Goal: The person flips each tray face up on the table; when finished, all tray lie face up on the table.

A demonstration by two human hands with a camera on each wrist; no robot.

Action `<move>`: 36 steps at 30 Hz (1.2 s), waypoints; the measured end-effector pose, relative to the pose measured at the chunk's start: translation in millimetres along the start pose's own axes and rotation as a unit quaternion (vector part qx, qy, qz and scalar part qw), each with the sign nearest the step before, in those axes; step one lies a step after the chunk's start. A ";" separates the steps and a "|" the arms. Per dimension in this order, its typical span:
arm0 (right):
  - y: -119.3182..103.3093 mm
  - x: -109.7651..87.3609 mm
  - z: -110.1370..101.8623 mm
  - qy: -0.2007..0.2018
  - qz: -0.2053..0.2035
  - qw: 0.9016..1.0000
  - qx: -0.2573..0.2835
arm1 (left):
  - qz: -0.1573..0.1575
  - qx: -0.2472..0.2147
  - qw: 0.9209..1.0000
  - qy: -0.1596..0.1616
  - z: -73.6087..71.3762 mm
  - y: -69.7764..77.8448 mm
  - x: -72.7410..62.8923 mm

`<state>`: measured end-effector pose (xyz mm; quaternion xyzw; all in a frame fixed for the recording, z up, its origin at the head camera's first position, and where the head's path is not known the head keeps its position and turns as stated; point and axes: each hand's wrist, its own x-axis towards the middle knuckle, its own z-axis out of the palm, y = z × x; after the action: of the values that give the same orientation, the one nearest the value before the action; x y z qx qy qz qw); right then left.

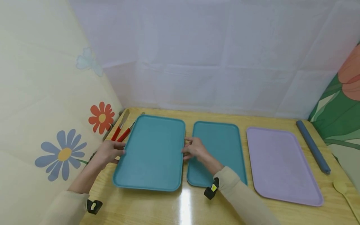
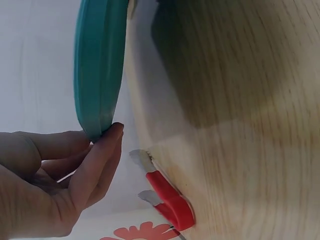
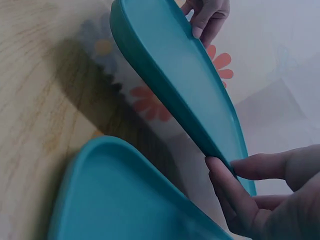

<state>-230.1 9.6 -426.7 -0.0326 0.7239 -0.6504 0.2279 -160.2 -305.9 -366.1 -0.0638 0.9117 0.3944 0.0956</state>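
Note:
Between my two hands a large teal tray [image 1: 153, 153] is held above the table, its shadow falling on the wood in both wrist views. My left hand [image 1: 109, 152] pinches its left rim, thumb above and fingers below. At the opposite rim, my right hand [image 1: 196, 148] pinches it the same way. A smaller teal tray [image 1: 217, 150] lies on the table under my right wrist, partly hidden by that hand and forearm. Two red-handled tools with metal ends, one of them a knife-like tool [image 1: 120, 125], lie just beyond my left hand.
To the right a lilac tray [image 1: 282, 165] lies flat on the wooden table [image 1: 146, 207]. Past it are a dark blue roll [image 1: 313, 147] and a pale yellow spoon [image 1: 341, 187] near the right edge. A white cloth backdrop [image 1: 180, 62] hangs behind; a flowered sheet stands at the left.

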 end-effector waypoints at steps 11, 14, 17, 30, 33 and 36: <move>-11.3 4.6 -0.2 -0.028 0.011 0.999 -0.032 | -0.010 0.002 1.000 0.003 6.5 -8.8 19.4; -13.0 7.1 1.1 -0.024 0.018 0.999 -0.038 | -0.012 0.006 1.000 0.004 7.7 -10.0 26.5; -13.8 10.4 2.2 -0.014 0.026 0.998 -0.047 | -0.004 0.014 1.000 0.004 9.0 -12.5 33.1; -10.9 25.1 8.5 0.009 0.043 0.997 -0.068 | -0.010 0.054 0.998 0.013 16.0 -18.0 46.9; -11.1 27.8 9.1 0.011 0.050 0.996 -0.068 | -0.019 0.057 0.998 0.016 17.8 -19.8 49.1; -12.5 30.2 9.3 0.010 0.053 0.996 -0.073 | -0.027 0.050 0.998 0.021 18.7 -22.5 51.2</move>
<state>-256.8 -11.3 -423.9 -0.0040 0.7726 -0.5829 0.2518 -203.4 -309.7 -406.0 -0.0923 0.9299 0.3445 0.0898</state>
